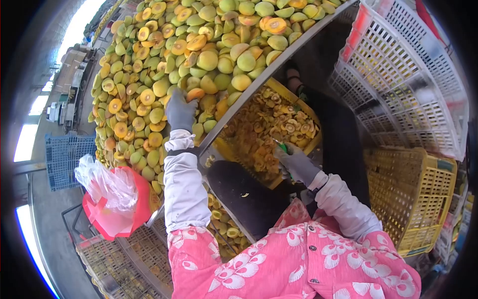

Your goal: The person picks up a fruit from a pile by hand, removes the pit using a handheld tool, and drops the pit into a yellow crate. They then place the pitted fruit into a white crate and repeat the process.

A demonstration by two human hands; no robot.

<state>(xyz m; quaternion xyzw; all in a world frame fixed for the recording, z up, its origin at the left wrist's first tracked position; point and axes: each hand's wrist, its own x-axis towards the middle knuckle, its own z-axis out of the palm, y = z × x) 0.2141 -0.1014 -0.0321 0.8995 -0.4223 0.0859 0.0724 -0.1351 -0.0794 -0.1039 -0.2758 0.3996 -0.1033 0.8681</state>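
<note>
A large heap of halved green and orange fruit (pixel 209 60) fills the metal-edged table. My left hand (pixel 180 110), in a grey glove, is at the heap with its fingers curled down among the halves; whether it grips one is hidden. In my gloved right hand (pixel 298 163) is a small green-handled tool (pixel 283 147), its metal tip pointing up and left. That hand is over a yellow crate (pixel 314 115) of fruit pits and scraps (pixel 279 119), below the table's edge (pixel 234 107).
Stacked white crates (pixel 398 74) stand at the right, with a yellow crate (pixel 413 199) below them. A red bag (pixel 117 219) with clear plastic is at the left, near blue crates (pixel 67 159). More crates (pixel 124 264) are at the lower left. My legs flank the scrap crate.
</note>
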